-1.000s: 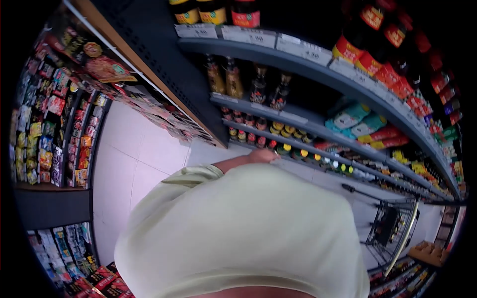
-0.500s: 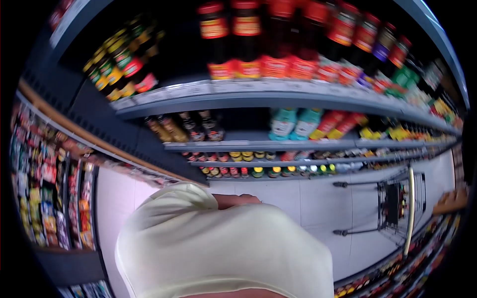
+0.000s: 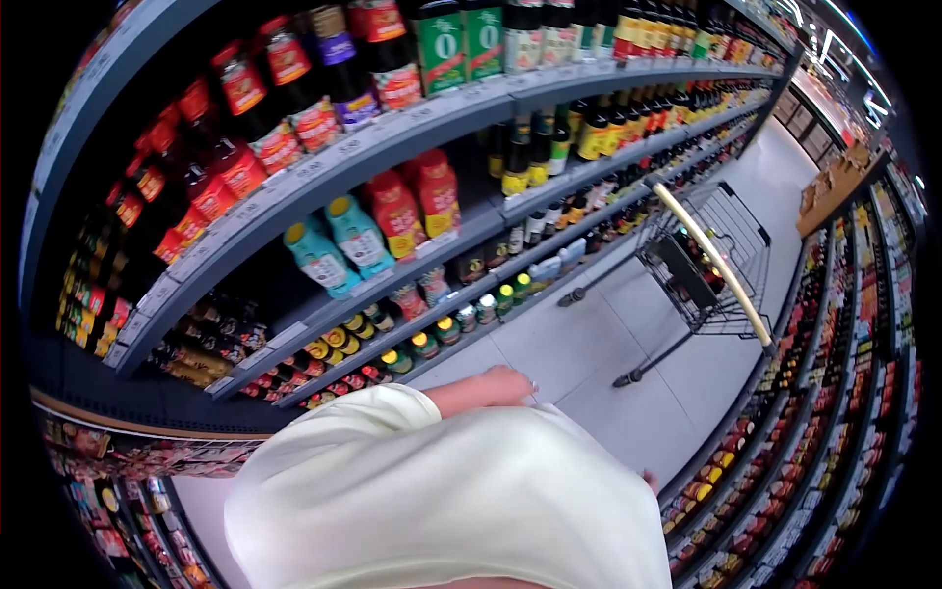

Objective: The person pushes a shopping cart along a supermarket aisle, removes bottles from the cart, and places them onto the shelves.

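Grey shelving (image 3: 475, 222) stands beside a black wire cart (image 3: 692, 285). Green, yellow-capped bottles (image 3: 426, 347) line the shelving's lowest tier, beyond the left hand (image 3: 500, 385). I cannot tell whether that hand, or the mostly hidden right hand (image 3: 650, 481), is spread or pinching.

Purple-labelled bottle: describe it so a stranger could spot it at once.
Find the long grey shelving unit at upper left, then its shelf directly above the teal bottles. Start at the green packs marked 0 and move left past one red-labelled bottle. Next is the purple-labelled bottle, its purple standing out between red labels.
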### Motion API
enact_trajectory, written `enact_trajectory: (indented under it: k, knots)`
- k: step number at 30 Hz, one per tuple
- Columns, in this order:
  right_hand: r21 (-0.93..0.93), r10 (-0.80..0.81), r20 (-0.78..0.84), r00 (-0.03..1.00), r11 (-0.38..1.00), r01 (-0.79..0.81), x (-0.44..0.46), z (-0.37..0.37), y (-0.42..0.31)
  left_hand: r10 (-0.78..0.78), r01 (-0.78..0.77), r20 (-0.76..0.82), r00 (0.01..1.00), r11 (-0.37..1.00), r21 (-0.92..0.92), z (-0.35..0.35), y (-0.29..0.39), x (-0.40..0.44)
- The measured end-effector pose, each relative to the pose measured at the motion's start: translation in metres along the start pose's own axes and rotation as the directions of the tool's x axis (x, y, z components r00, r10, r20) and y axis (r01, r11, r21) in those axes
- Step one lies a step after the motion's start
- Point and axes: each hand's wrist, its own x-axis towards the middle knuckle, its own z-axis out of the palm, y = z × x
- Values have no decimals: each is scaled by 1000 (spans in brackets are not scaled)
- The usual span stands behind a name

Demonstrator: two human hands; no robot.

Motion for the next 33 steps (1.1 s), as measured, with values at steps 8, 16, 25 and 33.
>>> enact_trajectory:
  k: [8,16,25,33]
  knots:
    - [-78,-687,-328,648,703,707,62,-116,-280,27,-15,-149,988,997,80,-143,13,41]
    - [-390,-869,-165,467,492,778,146,-145,-376,224,-109,-391,893,949,294,-210,-17,119]
    - [-425,-624,319,713,578,697,249,-135,-415,406,-164,-621,670,897,410,-307,-10,266]
    - [-605,-522,167,837,616,505,237,-123,-413,377,-240,-283,882,876,417,-345,-22,344]
